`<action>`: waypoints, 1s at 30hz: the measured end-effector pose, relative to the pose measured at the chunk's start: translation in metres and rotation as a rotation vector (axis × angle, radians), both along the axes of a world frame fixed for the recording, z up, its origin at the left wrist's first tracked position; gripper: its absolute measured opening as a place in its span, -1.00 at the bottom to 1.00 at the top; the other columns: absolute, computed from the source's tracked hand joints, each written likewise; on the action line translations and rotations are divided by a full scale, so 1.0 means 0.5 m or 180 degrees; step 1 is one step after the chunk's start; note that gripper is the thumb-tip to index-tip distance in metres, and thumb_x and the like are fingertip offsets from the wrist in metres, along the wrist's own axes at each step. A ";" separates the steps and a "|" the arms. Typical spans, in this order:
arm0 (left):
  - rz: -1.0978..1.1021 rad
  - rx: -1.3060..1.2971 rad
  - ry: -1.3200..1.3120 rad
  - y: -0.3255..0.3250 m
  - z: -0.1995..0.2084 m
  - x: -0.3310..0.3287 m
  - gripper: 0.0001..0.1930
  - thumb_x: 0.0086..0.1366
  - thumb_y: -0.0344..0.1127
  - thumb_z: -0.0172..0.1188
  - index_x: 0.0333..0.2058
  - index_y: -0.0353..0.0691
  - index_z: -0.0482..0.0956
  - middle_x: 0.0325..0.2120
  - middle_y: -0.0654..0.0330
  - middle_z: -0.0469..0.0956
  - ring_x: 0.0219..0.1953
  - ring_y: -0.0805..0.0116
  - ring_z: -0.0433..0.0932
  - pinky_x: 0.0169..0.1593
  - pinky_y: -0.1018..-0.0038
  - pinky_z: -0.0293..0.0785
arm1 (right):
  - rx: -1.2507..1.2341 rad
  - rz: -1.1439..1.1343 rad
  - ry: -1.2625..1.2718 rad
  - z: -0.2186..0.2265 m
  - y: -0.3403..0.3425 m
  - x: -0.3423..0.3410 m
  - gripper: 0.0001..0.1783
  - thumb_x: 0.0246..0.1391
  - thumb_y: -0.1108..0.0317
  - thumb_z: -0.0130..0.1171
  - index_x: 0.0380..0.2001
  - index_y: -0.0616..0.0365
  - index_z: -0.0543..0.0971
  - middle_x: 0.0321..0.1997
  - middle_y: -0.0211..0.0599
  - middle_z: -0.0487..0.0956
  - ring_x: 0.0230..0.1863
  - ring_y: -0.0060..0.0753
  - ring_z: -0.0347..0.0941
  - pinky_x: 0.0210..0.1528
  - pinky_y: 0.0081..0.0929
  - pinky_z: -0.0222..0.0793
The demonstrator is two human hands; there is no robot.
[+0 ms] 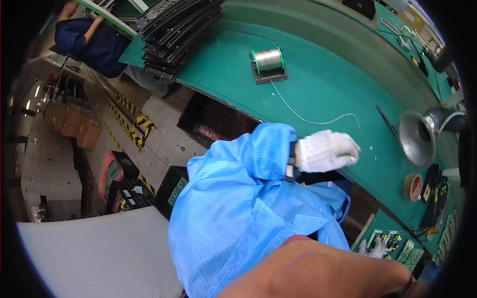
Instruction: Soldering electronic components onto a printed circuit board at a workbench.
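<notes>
My left hand (328,151), in a white knit glove, hovers over the front edge of the green bench, its fingers curled in. Whether something is inside them is hidden. A dark band with a pale buckle circles that wrist, at the end of a light blue checked sleeve (271,149). At the lower right my right hand (375,248), also gloved, lies at the edge of a populated circuit board (391,240) with fingers apart; its arm is mostly hidden. Beyond the left hand, a solder wire spool (268,60) sits on a black stand, its loose wire (318,122) curving across the bench.
A metal fume funnel (416,139), a dark pointed tool (386,119) and a tape roll (412,187) are at the right. Black trays (179,35) are stacked at the far left of the bench (223,64). A co-worker (92,42) is beyond them. Bins (130,193) stand on the floor.
</notes>
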State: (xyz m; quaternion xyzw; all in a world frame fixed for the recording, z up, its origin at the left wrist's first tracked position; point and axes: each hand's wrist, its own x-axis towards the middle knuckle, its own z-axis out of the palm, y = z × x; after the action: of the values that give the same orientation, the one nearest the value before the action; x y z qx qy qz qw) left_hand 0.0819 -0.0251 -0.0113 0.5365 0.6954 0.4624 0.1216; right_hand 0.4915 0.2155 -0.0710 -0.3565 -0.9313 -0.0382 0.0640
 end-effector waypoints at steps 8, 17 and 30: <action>0.0037 -0.0146 0.1226 0.154 0.024 0.016 -0.61 0.35 -0.10 0.26 0.03 -0.21 0.51 0.18 0.00 0.46 -0.14 0.00 0.67 -0.08 0.14 0.62 | 0.0142 0.0401 -0.0081 0.031 -0.072 -0.063 -0.33 -0.11 0.27 0.59 -0.01 0.19 0.40 0.21 0.04 0.36 0.33 0.27 0.29 0.33 0.11 0.29; 0.0506 -0.1659 0.1585 0.118 -0.009 -0.109 -0.65 0.28 -0.03 0.26 -0.38 -0.24 0.76 -0.31 -0.05 0.68 -0.20 -0.04 0.71 -0.11 0.15 0.64 | -0.0401 -0.0870 0.0392 0.170 -0.001 -0.027 -0.70 0.21 0.27 0.31 -0.05 0.17 0.59 -0.01 -0.07 0.67 -0.03 0.01 0.64 -0.01 -0.17 0.56; 0.1524 -0.1114 -0.0411 -0.017 0.009 -0.206 -0.66 0.43 -0.09 0.22 -0.14 -0.30 0.69 -0.32 0.06 0.69 -0.28 0.20 0.65 -0.13 0.32 0.55 | -0.2039 -0.0493 0.4301 0.340 0.048 -0.083 -0.52 0.45 0.27 -0.05 0.30 0.32 0.44 0.41 -0.08 0.44 0.39 -0.27 0.36 0.48 -0.26 0.19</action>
State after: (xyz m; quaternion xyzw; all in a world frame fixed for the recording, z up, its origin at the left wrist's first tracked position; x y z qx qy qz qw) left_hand -0.0214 -0.0337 -0.0068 0.2976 0.8620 0.3843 0.1438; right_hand 0.4498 0.2395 0.0991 -0.3680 -0.6272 0.4573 0.5119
